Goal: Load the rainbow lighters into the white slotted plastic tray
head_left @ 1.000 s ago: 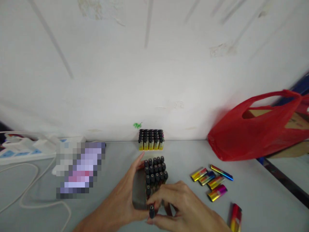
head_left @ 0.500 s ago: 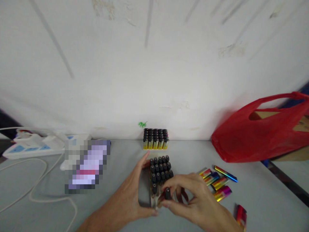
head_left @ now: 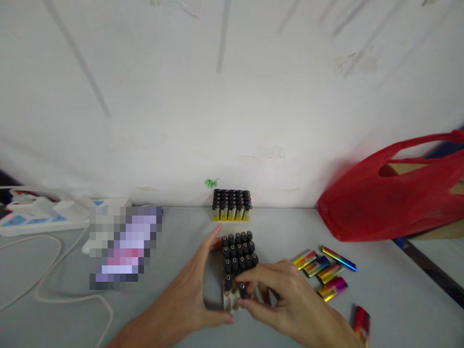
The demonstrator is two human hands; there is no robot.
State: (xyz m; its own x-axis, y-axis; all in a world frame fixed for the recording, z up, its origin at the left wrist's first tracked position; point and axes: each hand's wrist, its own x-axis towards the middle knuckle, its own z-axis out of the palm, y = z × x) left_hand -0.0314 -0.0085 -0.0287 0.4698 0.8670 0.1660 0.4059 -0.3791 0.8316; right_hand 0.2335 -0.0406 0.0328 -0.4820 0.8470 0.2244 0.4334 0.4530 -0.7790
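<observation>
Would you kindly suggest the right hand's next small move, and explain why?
Probably ease the black-topped lighter into the tray, beside the nearest seated lighter: the right hand pinches it over the near end, which looks unfilled, while the left hand braces the tray.

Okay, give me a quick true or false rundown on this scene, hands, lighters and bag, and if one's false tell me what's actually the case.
1. The right hand holds a black-topped lighter at the near part of the tray. True.
2. The left hand is well away from the tray. False: it is around the tray's left side.
3. A block of lighters stands beyond the tray, near the wall. True.
4. The loose shiny lighters lie to the left of the tray. False: they lie to its right.
5. The red bag is on the right side of the view. True.
</observation>
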